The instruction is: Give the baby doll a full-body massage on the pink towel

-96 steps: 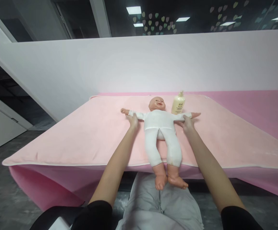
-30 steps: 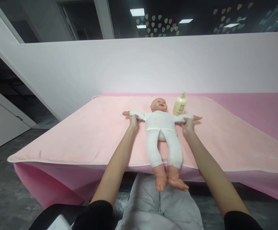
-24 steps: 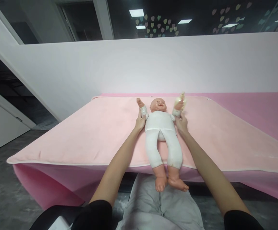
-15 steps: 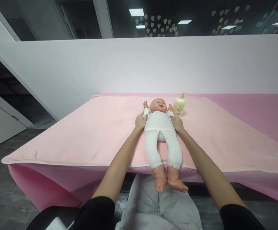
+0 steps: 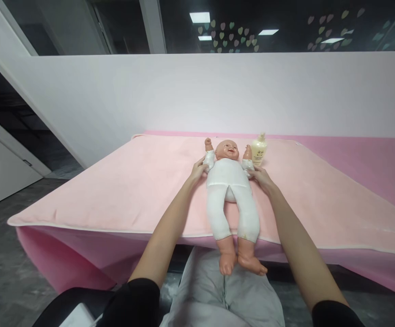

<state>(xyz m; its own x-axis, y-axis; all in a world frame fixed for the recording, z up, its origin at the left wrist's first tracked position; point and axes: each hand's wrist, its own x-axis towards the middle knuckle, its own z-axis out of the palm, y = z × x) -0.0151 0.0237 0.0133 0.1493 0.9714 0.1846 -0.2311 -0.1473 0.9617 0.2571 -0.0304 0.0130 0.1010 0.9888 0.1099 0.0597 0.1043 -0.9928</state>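
Backing doll point(image 5: 227, 172) and blanket point(image 5: 115, 190), white wall point(image 5: 217, 91)

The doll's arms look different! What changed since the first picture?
The doll's arms were stretched out sideways; now they point up beside its head. The left hand and right hand moved inward with them, each touching an arm in both pictures. The legs and the yellow bottle stayed put.
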